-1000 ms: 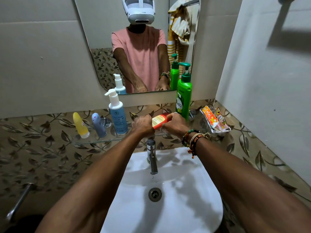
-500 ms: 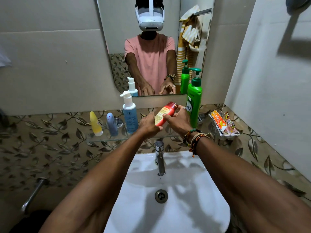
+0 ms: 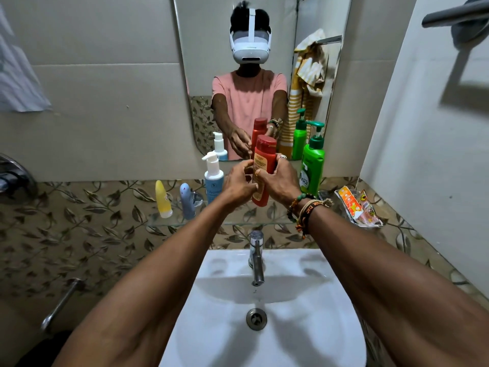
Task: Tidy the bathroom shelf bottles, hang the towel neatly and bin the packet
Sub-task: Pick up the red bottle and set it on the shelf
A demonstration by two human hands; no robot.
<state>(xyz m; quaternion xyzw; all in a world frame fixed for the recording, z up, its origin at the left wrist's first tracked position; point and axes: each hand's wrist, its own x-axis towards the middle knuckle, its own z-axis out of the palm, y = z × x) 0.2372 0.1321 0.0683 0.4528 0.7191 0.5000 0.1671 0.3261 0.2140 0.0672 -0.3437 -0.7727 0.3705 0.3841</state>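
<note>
Gripping red bottle [image 3: 265,157], right hand [image 3: 284,181] sits beside green "atika" bottle [image 3: 312,168].

The glass shelf [image 3: 169,223] has free room between the blue pump bottle [image 3: 212,178] and the green pump bottle [image 3: 312,168]; the tap [image 3: 256,256] stands just below its front edge.

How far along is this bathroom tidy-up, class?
Done: the green pump bottle, white pump bottle, yellow tube and blue tube stand upright on the glass shelf. In hand: left hand and right hand grip the red bottle upright. Left: the packet lies in the dish; the mirrored towel hangs bunched.
</note>
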